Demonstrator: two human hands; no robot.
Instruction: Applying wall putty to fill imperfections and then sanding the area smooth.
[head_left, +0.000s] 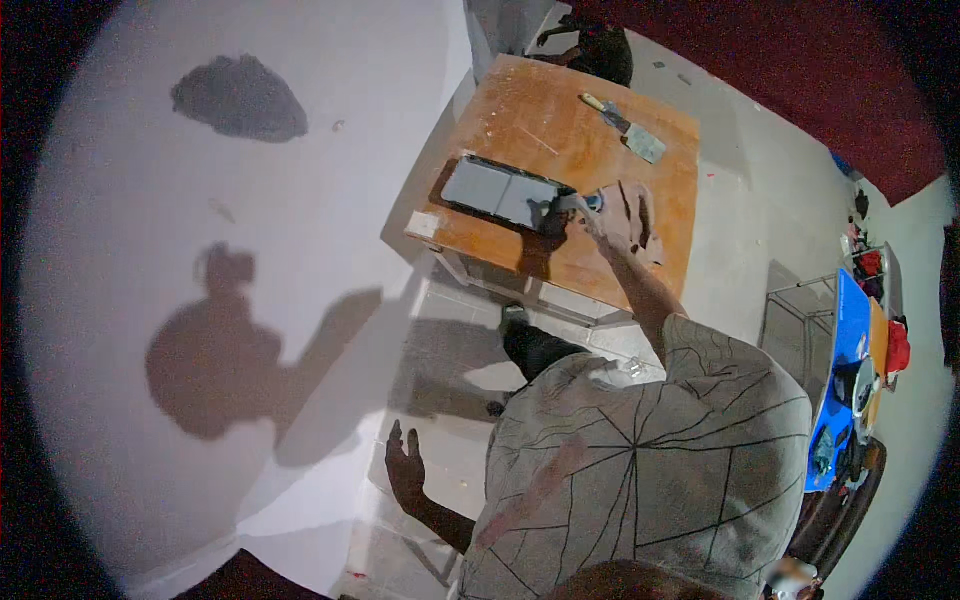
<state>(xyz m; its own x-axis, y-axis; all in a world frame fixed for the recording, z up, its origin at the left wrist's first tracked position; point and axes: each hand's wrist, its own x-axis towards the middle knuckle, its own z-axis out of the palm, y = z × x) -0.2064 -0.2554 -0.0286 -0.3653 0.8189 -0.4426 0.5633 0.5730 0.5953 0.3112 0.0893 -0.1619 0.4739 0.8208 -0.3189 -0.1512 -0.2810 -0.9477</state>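
Observation:
My right hand (578,208) reaches over a wooden table, at the right end of a shallow dark-rimmed rectangular tray (487,187) with a pale grey inside. Its fingers look bunched together, and what they grip there is too dark and small to make out. Close by my right wrist lies a crumpled pinkish cloth or sheet (636,205) with dark streaks. My left hand (405,468) hangs low on the left, near the pale wall, its fingers apart and holding nothing.
The wooden table (510,105) bears a scraper (640,142) with a pale handle at its far right. On the wall (330,210) is a dark grey patch (240,97). A person in dark clothing (605,50) is behind the table. A blue-topped table (838,350) with clutter stands right.

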